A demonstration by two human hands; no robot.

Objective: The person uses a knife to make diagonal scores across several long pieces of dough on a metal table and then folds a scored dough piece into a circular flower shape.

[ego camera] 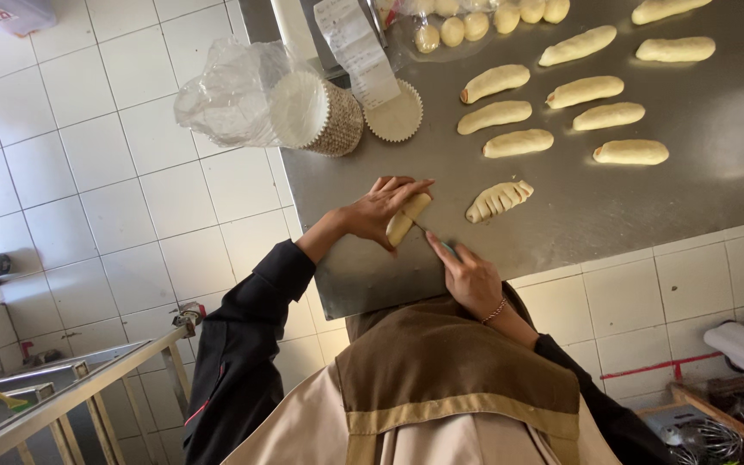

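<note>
Dough roll (408,217), pale and elongated, is lying at the near edge of the stainless steel worktable (613,207), directly under the person's two hands. Left hand (378,205) is resting over the roll's far side, fingers curled loosely around it and pinning it to the metal. Right hand (468,277) is gripping a thin tool (443,244), apparently a small blade, whose tip is touching the roll near its lower half; the forefinger is lying along the tool. Just beside the held piece, a finished roll with diagonal slits (499,199) is lying apart from both hands. Further back, uncut rolls (553,112) are sitting in loose rows, none touching another. A stack of fluted paper baking cups (319,113), partly inside a clear plastic bag (227,93), is lying on its side near the table's left corner, with a single paper liner (395,114) flat beside it. Small dough balls (475,21) are showing through plastic at the far edge.
</note>
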